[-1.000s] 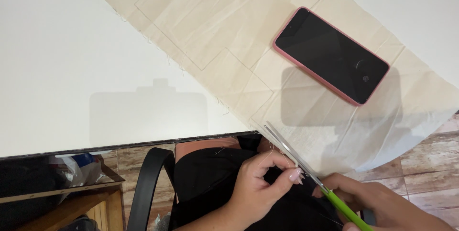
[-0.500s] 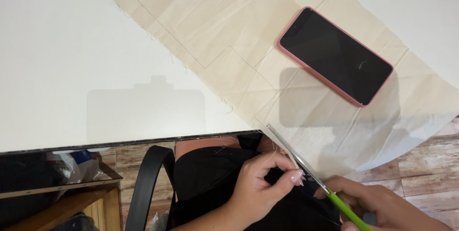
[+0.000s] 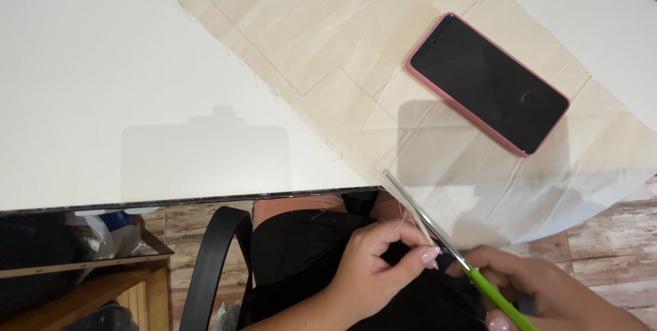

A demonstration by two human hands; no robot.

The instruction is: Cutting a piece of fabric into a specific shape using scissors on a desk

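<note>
The white desk [image 3: 102,84] filled the space up and left of the left hand [image 3: 373,273], with a wooden shelf [image 3: 82,290] and a black chair arm [image 3: 209,262] lower left over plank flooring. The left hand pinched the hanging edge of the cream cloth [image 3: 328,36], fingers curled shut. Just right of it, the scissors [image 3: 445,245], green-handled, lay with blades at the cloth's edge, gripped by the right hand [image 3: 547,297]. Above both hands, 1 pink-cased phone [image 3: 487,83] rested on the cloth.
</note>
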